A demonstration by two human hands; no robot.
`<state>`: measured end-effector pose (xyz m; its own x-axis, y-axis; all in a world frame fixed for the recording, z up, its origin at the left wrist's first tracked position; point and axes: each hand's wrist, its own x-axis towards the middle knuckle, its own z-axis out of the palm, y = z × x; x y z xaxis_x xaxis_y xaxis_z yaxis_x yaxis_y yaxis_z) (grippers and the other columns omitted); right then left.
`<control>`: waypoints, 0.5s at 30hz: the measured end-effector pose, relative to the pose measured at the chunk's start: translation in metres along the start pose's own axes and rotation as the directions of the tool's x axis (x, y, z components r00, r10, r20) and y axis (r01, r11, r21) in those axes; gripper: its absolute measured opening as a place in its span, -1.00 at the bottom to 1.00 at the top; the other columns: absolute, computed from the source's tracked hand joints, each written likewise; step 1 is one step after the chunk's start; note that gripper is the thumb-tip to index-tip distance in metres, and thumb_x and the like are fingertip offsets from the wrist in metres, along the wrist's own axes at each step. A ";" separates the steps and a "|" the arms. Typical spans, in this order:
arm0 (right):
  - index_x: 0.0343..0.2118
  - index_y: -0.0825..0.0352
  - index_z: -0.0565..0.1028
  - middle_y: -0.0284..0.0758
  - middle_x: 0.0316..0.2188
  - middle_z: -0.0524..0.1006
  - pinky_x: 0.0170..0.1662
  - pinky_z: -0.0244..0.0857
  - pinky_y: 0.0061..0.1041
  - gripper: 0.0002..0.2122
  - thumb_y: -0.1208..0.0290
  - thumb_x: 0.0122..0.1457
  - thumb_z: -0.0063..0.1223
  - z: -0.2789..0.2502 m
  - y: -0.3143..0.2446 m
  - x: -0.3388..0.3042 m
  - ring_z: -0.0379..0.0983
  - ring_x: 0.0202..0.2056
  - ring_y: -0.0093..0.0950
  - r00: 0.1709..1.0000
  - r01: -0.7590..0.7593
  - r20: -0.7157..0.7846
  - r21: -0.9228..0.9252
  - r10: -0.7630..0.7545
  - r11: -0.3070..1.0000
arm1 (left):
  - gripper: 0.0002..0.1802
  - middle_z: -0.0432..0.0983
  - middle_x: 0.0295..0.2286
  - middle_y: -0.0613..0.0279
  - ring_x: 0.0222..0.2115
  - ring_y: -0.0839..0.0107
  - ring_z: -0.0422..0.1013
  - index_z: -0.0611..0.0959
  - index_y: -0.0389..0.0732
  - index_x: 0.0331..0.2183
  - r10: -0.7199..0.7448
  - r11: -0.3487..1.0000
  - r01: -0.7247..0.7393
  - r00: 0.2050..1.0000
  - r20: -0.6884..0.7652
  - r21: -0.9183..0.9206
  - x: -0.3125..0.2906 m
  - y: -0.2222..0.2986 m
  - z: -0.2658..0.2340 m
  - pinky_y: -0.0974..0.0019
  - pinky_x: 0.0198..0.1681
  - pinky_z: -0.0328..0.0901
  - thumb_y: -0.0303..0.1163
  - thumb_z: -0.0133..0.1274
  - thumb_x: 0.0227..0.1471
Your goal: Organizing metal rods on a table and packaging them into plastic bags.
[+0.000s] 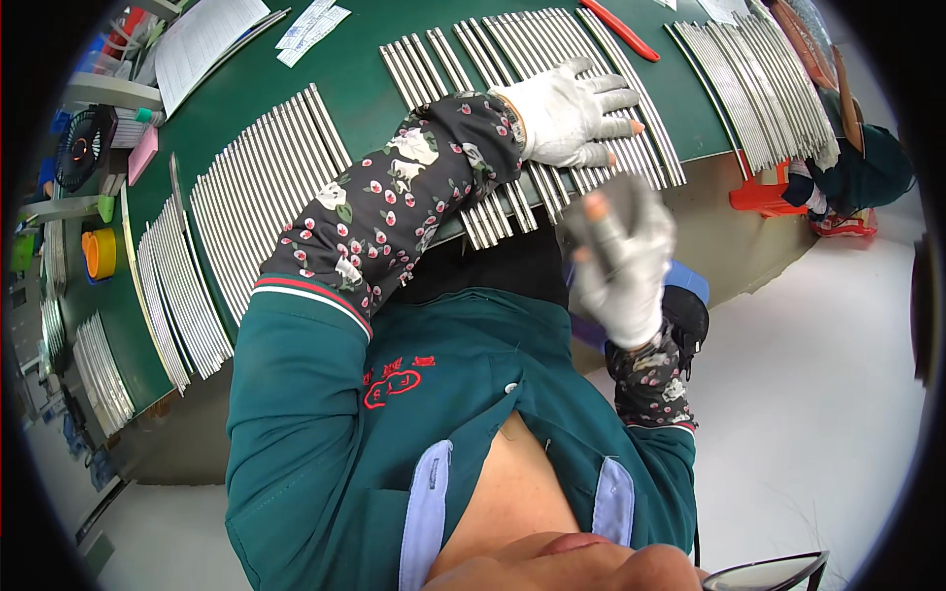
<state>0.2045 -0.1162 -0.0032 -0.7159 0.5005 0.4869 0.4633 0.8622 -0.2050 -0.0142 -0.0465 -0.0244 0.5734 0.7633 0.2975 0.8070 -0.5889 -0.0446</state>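
Note:
My left hand (572,113), in a white work glove with bare fingertips showing, lies flat with fingers spread on a row of slim silvery metal rods (522,44). The rods lie side by side on the green table (365,108), their near ends at its edge. Just off that edge, my right hand (631,261) is raised near the rods' ends. Its glove is white and greyed at the fingers, and two bare fingertips show apart. It is slightly blurred, and I see nothing held in it.
More rods lie in a left batch (266,187), a far-left batch (177,286) and a right batch (759,94). A red tool handle (621,30) and paper slips (313,30) lie at the back. A fan (84,148) and yellow tape roll (99,253) stand left; another person (867,163) is at right.

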 end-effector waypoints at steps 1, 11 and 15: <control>0.05 0.10 0.46 0.13 0.04 0.30 0.02 0.21 -0.09 -0.50 0.35 -0.07 0.18 0.002 0.023 -0.005 0.31 -0.03 0.00 0.984 -0.158 -0.115 -0.196 0.138 0.968 | -0.41 0.12 0.21 0.12 0.24 0.19 0.04 0.37 -0.01 0.16 -0.001 1.000 0.001 1.000 -0.002 0.000 0.002 0.001 0.000 -0.12 0.26 -0.08 0.02 -0.16 0.16; 0.01 0.10 0.47 0.14 0.01 0.31 0.05 0.19 -0.10 -0.47 0.34 -0.14 0.25 -0.011 0.044 -0.006 0.27 0.00 0.03 0.962 -0.247 -0.177 -0.235 0.208 0.940 | -0.39 0.11 0.21 0.09 0.26 0.17 0.00 0.34 -0.01 0.17 -0.001 1.000 0.002 0.999 0.041 -0.025 0.007 0.004 -0.004 -0.11 0.28 -0.12 0.00 -0.12 0.14; 0.04 0.07 0.45 0.14 0.05 0.27 0.06 0.17 -0.09 -0.45 0.33 -0.13 0.24 -0.011 0.017 -0.002 0.27 -0.02 0.06 0.990 -0.138 -0.005 -0.176 0.140 0.975 | -0.40 0.11 0.21 0.08 0.26 0.18 0.01 0.35 -0.01 0.17 0.000 1.000 0.000 1.000 0.021 0.019 0.011 0.004 -0.004 -0.10 0.28 -0.10 -0.01 -0.12 0.14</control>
<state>0.2195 -0.1029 0.0019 -0.6417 0.6157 0.4574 0.6426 0.7571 -0.1177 -0.0050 -0.0415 -0.0171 0.5763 0.7686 0.2777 0.8092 -0.5841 -0.0626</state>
